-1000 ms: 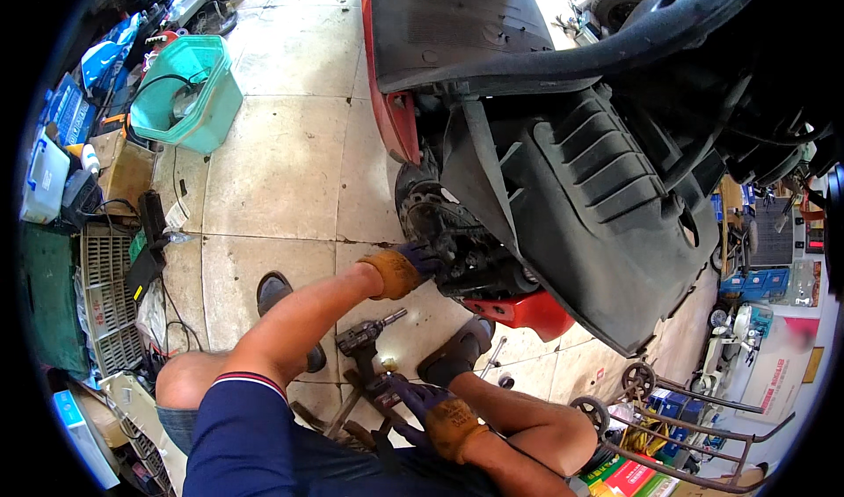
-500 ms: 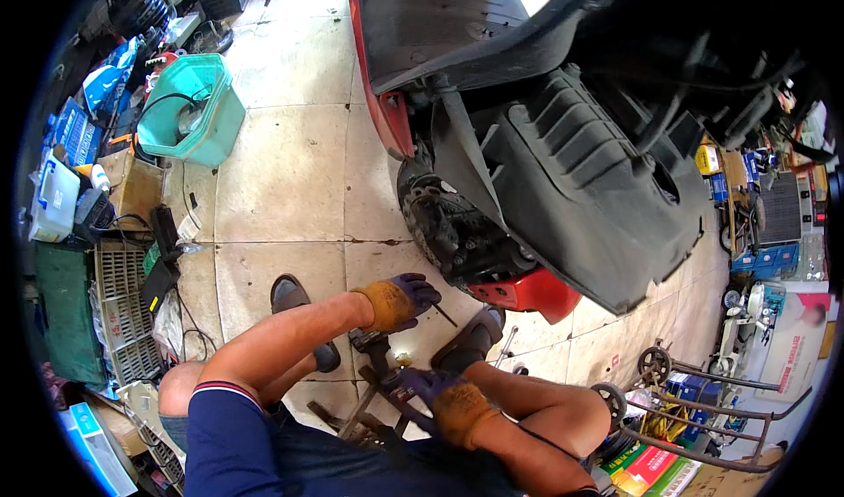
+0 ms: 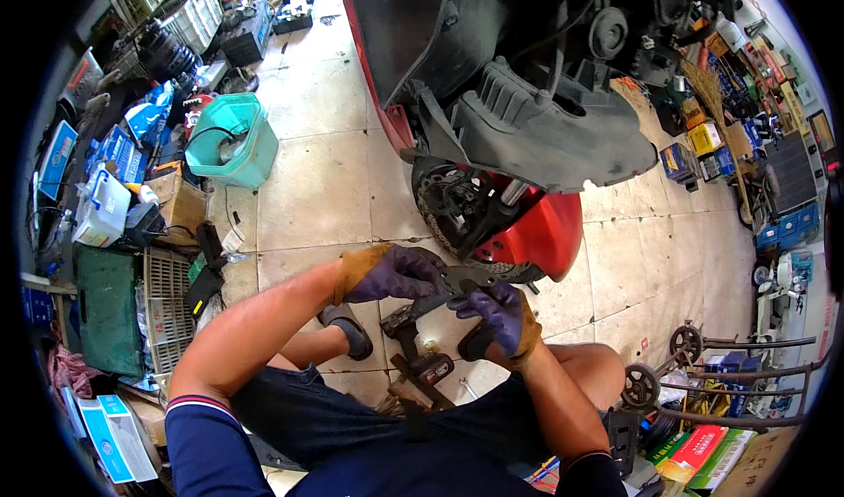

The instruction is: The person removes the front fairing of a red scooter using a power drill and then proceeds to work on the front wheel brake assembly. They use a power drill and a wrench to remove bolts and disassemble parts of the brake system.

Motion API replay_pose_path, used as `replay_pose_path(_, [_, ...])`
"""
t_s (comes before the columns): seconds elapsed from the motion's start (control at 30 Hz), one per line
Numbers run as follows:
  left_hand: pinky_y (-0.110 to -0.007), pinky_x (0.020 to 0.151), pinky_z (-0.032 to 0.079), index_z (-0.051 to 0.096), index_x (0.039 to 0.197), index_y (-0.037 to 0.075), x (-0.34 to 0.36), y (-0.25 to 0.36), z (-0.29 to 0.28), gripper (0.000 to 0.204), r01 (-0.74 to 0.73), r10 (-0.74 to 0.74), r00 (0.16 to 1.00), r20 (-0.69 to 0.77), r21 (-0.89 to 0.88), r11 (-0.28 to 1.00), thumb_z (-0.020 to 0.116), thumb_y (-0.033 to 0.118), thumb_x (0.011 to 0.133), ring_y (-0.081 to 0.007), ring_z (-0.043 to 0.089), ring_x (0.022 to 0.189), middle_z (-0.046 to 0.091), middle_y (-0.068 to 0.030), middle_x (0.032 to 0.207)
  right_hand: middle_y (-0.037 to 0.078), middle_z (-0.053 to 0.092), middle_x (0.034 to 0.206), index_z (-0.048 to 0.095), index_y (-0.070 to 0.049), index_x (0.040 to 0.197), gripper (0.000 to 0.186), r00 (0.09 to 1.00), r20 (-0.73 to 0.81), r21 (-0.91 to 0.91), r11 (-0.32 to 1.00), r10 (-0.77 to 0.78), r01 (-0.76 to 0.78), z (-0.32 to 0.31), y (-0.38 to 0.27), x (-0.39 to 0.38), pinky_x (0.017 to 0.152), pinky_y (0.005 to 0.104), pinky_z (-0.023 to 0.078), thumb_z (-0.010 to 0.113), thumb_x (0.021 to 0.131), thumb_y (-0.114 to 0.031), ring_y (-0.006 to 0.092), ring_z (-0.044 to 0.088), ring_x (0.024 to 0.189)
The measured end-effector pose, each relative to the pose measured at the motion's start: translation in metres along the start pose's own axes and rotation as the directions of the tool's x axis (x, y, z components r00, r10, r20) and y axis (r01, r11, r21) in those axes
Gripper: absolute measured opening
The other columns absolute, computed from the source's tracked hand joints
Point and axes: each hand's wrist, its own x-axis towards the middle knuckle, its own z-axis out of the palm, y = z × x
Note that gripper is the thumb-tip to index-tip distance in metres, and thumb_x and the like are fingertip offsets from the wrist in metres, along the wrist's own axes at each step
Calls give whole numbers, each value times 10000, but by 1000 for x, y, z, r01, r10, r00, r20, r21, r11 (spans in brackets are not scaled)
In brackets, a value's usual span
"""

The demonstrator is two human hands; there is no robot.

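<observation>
My left hand [image 3: 396, 275], in a purple and orange work glove, has its fingers closed on a small dark metal part [image 3: 464, 278], flat with a hole near one end. My right hand [image 3: 503, 317], gloved the same way, pinches the part's other side. Just beneath my hands, between my feet, a cordless drill [image 3: 406, 332] lies with its battery end toward me. Ahead stands a scooter with a red front fender [image 3: 549, 233], a grey plastic inner panel [image 3: 536, 136] and a front wheel [image 3: 432, 200].
A teal bucket [image 3: 233, 149] with a cable in it stands on the tiles at left. Boxes and a grey crate [image 3: 169, 299] line the left side. A metal hand cart [image 3: 747, 378] lies at right beside colourful cartons [image 3: 699, 453]. Shelved parts fill the far right.
My right hand has let go of the drill and moved up and forward. Both hands have come together on the metal part. The view has shifted, with the scooter appearing farther up.
</observation>
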Motion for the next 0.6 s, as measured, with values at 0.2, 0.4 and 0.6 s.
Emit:
replay_pose_path(0.2, [-305,957,456,695,1150,54,-25,23,34,302,43,-87,976,-198,-214,976,690,254,924,-148,600,1052,680,-55,1116,180,705,942,607,62,1112,214,998,-52,415,908,-30,48,9,1,-17,750,353,583,514,1018,-106,262,715,835])
replay_pose_path(0.4, [-306,948,471,653,1180,-5,-19,4,61,346,15,-240,853,-464,-437,899,659,245,940,-157,615,1052,682,-80,1135,190,698,947,588,29,1080,194,978,-209,471,879,26,78,0,3,-27,743,369,584,520,1017,-142,287,714,851])
replay_pose_path(0.6, [-316,903,500,638,1188,6,5,-30,87,288,42,-297,827,-476,-475,879,637,174,954,-182,648,1038,686,-84,1094,175,691,983,583,-16,1113,203,965,-264,435,892,-5,124,-5,13,-30,767,391,582,513,1024,-185,292,705,910])
